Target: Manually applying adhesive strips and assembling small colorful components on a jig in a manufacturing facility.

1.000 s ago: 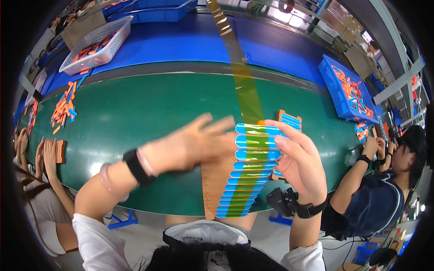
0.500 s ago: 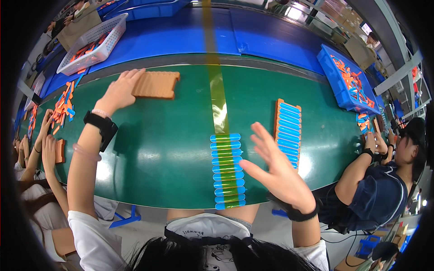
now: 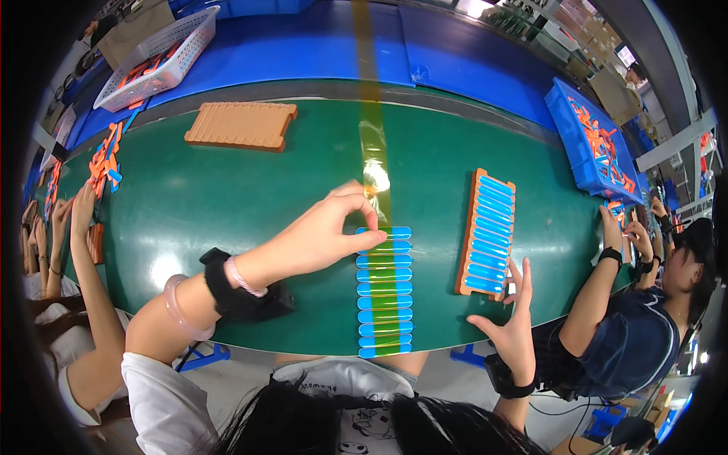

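Far left, at the edge of my view, other people's raised hands (image 3: 72, 220) reached over the broad green conveyor belt (image 3: 227, 205), near a scatter of small orange and blue pieces (image 3: 105, 155), with a white plastic mesh basket (image 3: 163, 57) on the blue table above them. Further right a ridged, empty orange plastic tray (image 3: 241, 125) lay flat on the belt, well apart from my hands. My left hand (image 3: 326, 231) came in from the lower left, forearm angled up across the belt with a black wristband and a pale bangle on it; the fingers were curled narrow and the fingertips (image 3: 377, 235) pressed down on the top end of the row of light-blue oblong pieces (image 3: 384, 292). That row lay on the near half of the belt, stacked like rungs from the hand down to the belt's near edge, stuck under a translucent yellow tape strip (image 3: 371, 144) that ran straight away from me to the far side. My right hand (image 3: 514, 322) hovered at the near edge, palm open and fingers spread wide, holding nothing, its fingertips just beside the lower corner of an orange tray filled with blue pieces (image 3: 485, 233). Far right, a person in a dark blue shirt (image 3: 629, 341) worked near a blue plastic bin (image 3: 599, 144) of orange parts.
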Motion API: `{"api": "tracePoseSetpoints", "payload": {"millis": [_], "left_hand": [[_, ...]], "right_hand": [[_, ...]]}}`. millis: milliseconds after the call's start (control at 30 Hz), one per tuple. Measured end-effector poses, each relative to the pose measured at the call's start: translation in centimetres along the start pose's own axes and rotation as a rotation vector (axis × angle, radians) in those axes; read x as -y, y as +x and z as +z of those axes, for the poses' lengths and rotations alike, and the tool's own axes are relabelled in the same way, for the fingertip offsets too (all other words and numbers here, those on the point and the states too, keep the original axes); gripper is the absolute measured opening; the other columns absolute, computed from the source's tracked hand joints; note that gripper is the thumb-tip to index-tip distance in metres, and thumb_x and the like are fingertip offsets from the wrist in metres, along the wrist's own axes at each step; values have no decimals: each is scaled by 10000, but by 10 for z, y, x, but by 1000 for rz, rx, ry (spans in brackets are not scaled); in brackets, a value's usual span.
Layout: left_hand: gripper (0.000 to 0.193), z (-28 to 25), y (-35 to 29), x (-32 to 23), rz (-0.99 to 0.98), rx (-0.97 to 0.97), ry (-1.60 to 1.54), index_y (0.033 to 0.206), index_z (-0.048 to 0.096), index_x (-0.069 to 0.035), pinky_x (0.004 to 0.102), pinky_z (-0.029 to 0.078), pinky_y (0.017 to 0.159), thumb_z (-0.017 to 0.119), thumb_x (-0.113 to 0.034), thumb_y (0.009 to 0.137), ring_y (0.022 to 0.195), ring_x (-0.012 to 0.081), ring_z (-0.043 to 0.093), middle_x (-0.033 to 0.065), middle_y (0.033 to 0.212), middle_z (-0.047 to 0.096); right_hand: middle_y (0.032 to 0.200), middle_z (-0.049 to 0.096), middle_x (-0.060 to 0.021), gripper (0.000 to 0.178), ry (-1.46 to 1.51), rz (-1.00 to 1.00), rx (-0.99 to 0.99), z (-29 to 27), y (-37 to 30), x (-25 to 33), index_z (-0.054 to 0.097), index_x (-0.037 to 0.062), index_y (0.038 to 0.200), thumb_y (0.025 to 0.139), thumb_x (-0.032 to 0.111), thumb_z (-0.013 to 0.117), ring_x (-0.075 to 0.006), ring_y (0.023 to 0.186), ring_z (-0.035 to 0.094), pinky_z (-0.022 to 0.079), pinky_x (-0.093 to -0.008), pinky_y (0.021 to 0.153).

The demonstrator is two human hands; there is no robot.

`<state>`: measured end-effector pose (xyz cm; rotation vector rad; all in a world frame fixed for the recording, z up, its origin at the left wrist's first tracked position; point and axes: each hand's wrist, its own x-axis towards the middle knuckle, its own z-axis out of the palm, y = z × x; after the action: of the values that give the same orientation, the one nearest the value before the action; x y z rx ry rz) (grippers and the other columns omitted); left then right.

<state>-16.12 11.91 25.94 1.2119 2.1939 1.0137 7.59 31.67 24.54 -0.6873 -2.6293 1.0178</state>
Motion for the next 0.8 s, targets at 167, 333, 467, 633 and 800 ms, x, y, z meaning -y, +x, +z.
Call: {"api": "tracePoseSetpoints", "payload": {"millis": [167, 333, 467, 633, 800], "left_hand": [[94, -3, -13, 0, -322, 64, -1237, 911, 479, -31, 284, 446, 803, 523, -70, 837, 924, 150, 530, 86, 1021, 539], [292, 6, -26, 1, -388, 435, -1105, 1108, 473, -27, 272, 444, 797, 531, -153, 851, 918, 121, 527, 65, 1051, 541], [425, 19, -52, -24, -390, 465, -1274, 1235, 383, -69, 305, 435, 863, 541, -108, 842, 1024, 145, 490, 66, 1162, 480], [415, 44, -81, -20, -478, 403, -1467, 1249, 360, -61, 305, 425, 869, 505, -137, 867, 1019, 144, 496, 61, 1162, 478], [338, 67, -118, -27, -394, 472, -1221, 1182, 457, -12, 274, 400, 860, 477, -172, 886, 988, 109, 498, 42, 1099, 530]], "right_hand": [[1100, 476, -132, 698, -157, -105, -286, 15, -16, 20, 395, -15, 1162, 586, 126, 763, -261, 939, 456, 406, -325, 749], [922, 518, -102, 394, -9, -227, 67, 48, -37, 53, 547, 33, 936, 601, 100, 744, -260, 829, 497, 419, -336, 693], [885, 541, -90, 312, -30, -270, 70, 61, -44, 50, 550, 25, 876, 632, 101, 728, -255, 831, 505, 420, -341, 700], [843, 590, -88, 183, 361, -9, 200, 48, -56, 55, 549, -6, 865, 727, 52, 656, -214, 815, 558, 433, -297, 731], [840, 599, -48, 145, 939, 392, 384, 46, -70, 61, 560, -30, 908, 816, 80, 582, -80, 734, 544, 433, -207, 676]]}}
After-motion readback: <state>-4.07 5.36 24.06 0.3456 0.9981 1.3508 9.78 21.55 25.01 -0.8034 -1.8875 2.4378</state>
